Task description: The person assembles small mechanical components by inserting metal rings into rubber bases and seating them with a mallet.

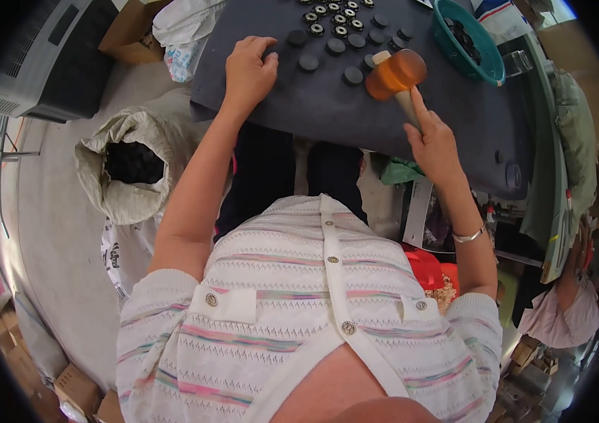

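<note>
My right hand [433,144] is closed round the pale handle of a mallet [396,73] with an amber, translucent head, its index finger stretched along the handle. The mallet head is over the near side of several black round caps [353,76]. My left hand [251,74] is at the left part of the dark table [299,102], fingers loosely bent and thumb apart from the index finger, with nothing seen in it. To its right sits a black cap [308,63]. Farther back stand several black round pieces with pale metal ring centres [340,32].
A teal basket [470,67] with dark pieces stands at the table's far right, beside a clear glass [517,63]. Left of my legs is an open sack [95,155] of black pieces. A grey-black appliance [52,49] and cardboard box [134,35] stand behind it. Another person's sleeve [560,314] shows at right.
</note>
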Demonstrator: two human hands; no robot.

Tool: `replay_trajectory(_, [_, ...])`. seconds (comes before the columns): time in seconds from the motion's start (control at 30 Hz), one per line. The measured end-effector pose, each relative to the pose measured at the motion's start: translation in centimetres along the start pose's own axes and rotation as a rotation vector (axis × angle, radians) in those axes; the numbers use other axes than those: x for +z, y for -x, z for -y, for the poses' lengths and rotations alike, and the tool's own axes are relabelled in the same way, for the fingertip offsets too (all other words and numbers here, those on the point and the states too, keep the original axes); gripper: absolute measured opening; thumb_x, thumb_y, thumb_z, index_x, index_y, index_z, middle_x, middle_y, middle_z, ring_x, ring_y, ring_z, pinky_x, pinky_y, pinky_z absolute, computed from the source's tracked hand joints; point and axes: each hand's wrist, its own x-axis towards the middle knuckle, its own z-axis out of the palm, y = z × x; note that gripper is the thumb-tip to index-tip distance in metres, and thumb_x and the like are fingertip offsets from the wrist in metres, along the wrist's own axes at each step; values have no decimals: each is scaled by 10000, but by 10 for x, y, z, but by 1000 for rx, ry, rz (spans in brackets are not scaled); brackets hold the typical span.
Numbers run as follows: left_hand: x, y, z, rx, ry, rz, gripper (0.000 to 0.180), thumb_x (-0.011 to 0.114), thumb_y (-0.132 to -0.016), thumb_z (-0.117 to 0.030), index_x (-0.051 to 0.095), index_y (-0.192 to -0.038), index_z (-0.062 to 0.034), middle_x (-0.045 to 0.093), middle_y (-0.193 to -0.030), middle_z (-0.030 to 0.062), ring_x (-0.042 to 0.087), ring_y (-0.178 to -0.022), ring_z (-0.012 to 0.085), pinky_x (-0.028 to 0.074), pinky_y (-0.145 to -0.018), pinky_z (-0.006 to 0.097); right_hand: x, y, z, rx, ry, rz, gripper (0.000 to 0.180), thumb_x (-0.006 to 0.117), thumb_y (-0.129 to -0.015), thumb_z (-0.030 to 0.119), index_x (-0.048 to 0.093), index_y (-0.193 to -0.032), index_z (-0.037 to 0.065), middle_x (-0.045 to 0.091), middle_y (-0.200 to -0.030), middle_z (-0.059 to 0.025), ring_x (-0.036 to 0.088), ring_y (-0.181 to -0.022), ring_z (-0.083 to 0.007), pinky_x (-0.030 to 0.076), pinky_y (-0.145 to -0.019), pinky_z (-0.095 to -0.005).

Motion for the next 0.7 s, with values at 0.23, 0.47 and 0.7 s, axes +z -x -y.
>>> replay_trajectory(0.23, [2, -1, -1, 21, 22, -10, 205, 610, -747, -91, 646, -944, -46, 636, -950, 99, 585, -931, 295, 477, -782, 372, 1, -2, -5, 36, -8, 53, 638, 622, -796, 95, 396, -1389, 165, 549, -775, -162, 575, -715, -344, 452, -683, -418])
replay_trajectory(0.47, [-1, 4, 2, -26, 12, -18, 200, 611, -747, -99, 646, -936, -48, 635, -948, 99, 583, -937, 292, 476, -781, 374, -7, -27, 16, -91, -176, -109, 616, 617, -801, 111, 404, -1378, 124, 564, -787, -178, 580, -732, -355, 454, -681, -420])
replay_trajectory(0.7, [2, -2, 4, -24, 5, -5, 215, 613, -759, -67, 647, -969, -46, 641, -962, 96, 608, -917, 270, 484, -798, 330, 6, -42, 6, -110, -119, 79, 632, 606, -809, 104, 378, -1397, 154, 570, -789, -185, 583, -745, -361, 461, -677, -420])
